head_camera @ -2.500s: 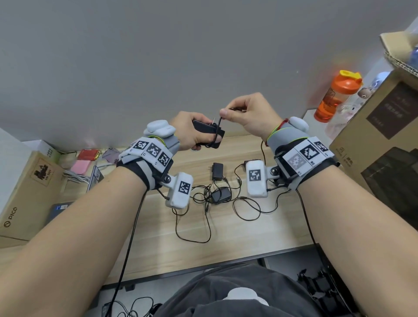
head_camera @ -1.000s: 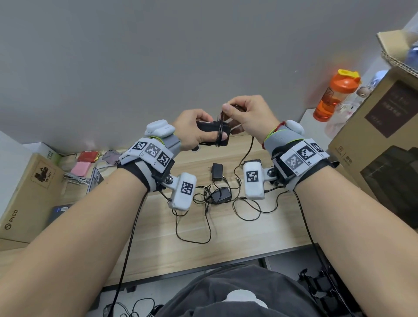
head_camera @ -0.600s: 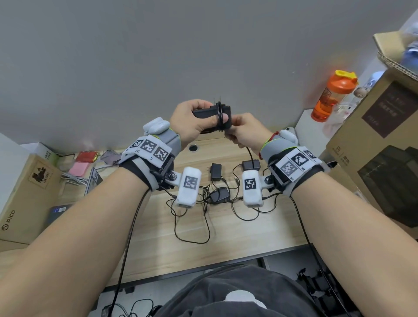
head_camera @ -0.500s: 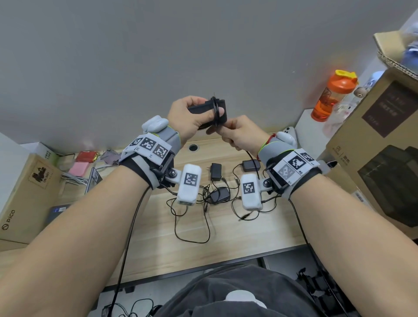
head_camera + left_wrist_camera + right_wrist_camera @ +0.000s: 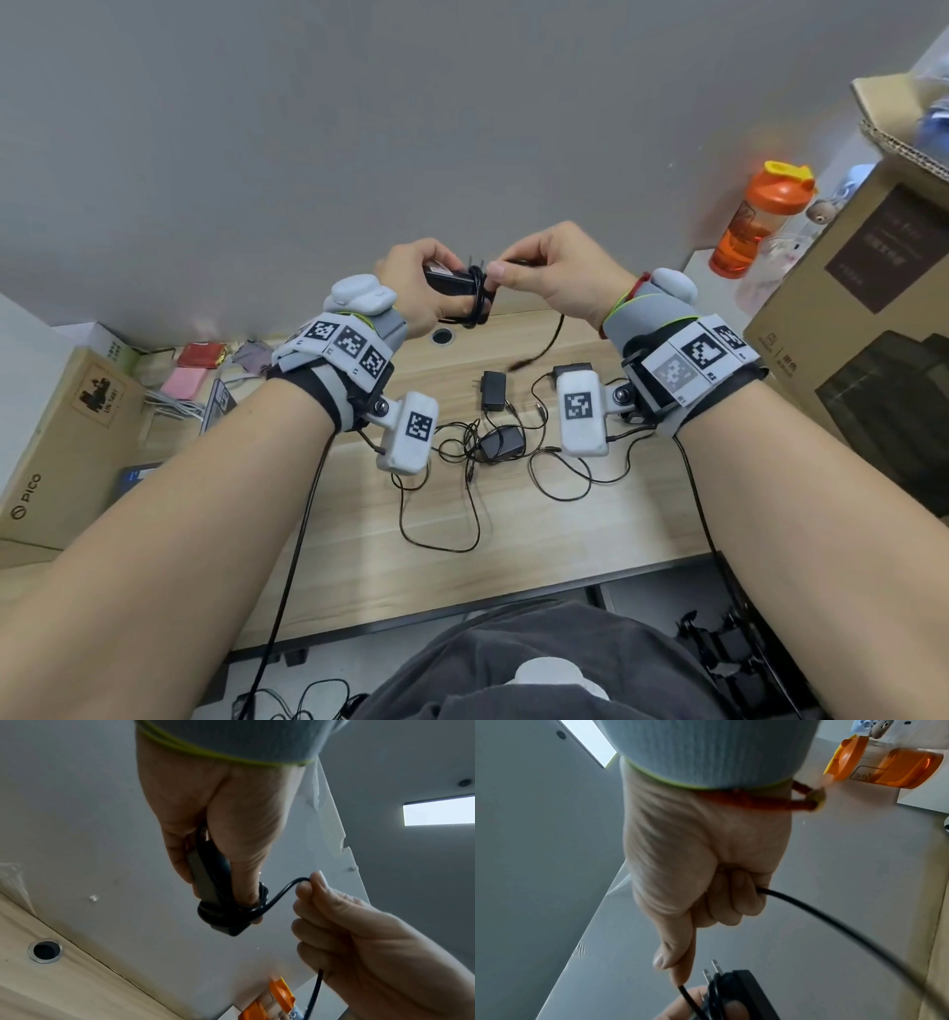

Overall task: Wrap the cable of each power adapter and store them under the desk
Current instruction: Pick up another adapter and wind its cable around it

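My left hand (image 5: 416, 288) grips a black power adapter (image 5: 445, 280) held up above the desk, prongs pointing up, with several turns of its black cable (image 5: 477, 303) wound round the prong end. The same adapter (image 5: 205, 882) shows in the left wrist view with the coil (image 5: 231, 910) under my thumb. My right hand (image 5: 554, 277) pinches the free cable (image 5: 287, 888) just right of the adapter; the tail (image 5: 552, 339) hangs down toward the desk. In the right wrist view the cable (image 5: 834, 923) runs through my curled fingers, and the adapter (image 5: 741, 994) sits below them.
Three more black adapters (image 5: 493, 390) (image 5: 500, 444) (image 5: 570, 370) lie on the wooden desk (image 5: 359, 539) amid tangled thin cables. Cardboard boxes stand at left (image 5: 61, 437) and right (image 5: 862, 334). An orange bottle (image 5: 760, 221) stands back right. A cable hole (image 5: 441, 336) is in the desk.
My right hand has circled from below the adapter back up to its right side, laying on another turn of cable. The hanging tail is shorter and swinging. Both hands dropped slightly.
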Demonstrator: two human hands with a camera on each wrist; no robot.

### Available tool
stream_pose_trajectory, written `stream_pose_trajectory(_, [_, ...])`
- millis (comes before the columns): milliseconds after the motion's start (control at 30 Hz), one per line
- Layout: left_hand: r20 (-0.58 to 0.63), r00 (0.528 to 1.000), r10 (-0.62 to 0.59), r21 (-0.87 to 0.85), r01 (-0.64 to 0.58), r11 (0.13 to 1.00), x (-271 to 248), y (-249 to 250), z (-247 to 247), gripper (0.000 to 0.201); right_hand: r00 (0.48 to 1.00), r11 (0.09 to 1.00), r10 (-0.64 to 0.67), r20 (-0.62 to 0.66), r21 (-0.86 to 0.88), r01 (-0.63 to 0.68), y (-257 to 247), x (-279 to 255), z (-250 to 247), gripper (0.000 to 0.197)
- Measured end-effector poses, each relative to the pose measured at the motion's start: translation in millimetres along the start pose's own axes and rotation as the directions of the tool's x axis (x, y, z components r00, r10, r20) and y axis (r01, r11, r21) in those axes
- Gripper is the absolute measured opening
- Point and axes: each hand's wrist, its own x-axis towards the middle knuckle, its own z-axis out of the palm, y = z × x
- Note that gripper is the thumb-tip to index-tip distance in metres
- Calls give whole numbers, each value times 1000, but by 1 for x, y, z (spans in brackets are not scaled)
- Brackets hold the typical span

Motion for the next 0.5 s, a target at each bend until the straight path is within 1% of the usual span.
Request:
stream_pose_trajectory(67, [48, 999, 17, 10, -17, 1000, -5, 4, 1, 38, 998, 1000, -3, -59, 1, 3, -1, 3, -4, 20])
stream_pose_trajectory(133, [104, 993, 47, -22, -45, 999, -8, 7, 2, 41, 993, 1000, -4, -114, 5, 4, 0, 7, -10, 18])
stream_pose_trajectory(233, [158, 983, 93, -49, -87, 995, -12, 16, 2, 43, 988, 1000, 12, -153, 14, -10, 6, 10, -12, 13])
stream_pose_trajectory(367, [148, 982, 121, -140, -100, 985, -15, 22, 1, 45, 981, 997, 55, -186, 71, -43, 9, 4, -7, 16])
stream_pose_trajectory(500, [117, 980, 158, -267, -123, 956, -16, 25, 1, 40, 976, 987, 108, -187, 138, -83, 15, -2, 2, 23])
